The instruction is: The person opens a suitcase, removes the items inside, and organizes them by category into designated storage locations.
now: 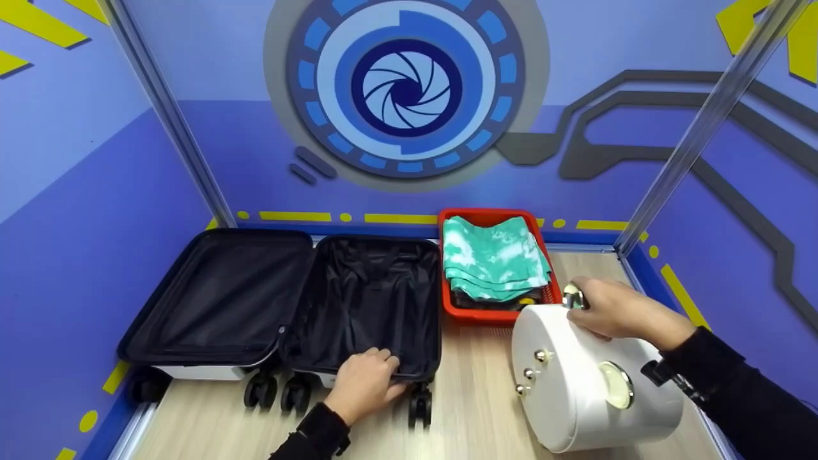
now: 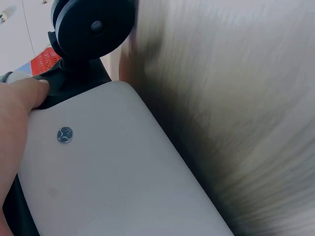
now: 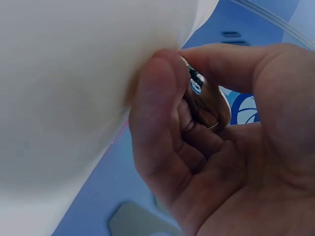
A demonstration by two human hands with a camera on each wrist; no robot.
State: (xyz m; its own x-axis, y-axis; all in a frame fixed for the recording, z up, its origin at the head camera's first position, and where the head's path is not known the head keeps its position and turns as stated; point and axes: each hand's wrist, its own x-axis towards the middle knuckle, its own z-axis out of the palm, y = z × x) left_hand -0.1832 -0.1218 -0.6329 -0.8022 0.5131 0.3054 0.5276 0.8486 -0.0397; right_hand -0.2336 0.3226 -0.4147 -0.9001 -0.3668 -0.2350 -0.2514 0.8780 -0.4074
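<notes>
An unfolded suitcase (image 1: pixel 377 313) with black lining lies on the floor panel at the left and middle. My left hand (image 1: pixel 367 383) grips the front rim of its right half, fingers over the edge. The left wrist view shows my thumb beside a black wheel (image 2: pixel 96 27) and the suitcase's pale ribbed shell (image 2: pixel 108 162). At the right, my right hand (image 1: pixel 613 310) holds a shiny metal fitting (image 1: pixel 573 296) on a white rounded case (image 1: pixel 591 383). Gold studs and an oval metal-rimmed fitting show on that case. Close up, my curled fingers (image 3: pixel 157 118) partly hide the metal piece.
A red plastic basket (image 1: pixel 476 314) stands at the back, right beside the suitcase. Folded green-and-white cloth (image 1: pixel 495 255) lies in it over something dark. Blue printed walls (image 1: pixel 243 140) and metal corner posts (image 1: pixel 687 150) enclose the wood-patterned surface (image 1: pixel 476 396).
</notes>
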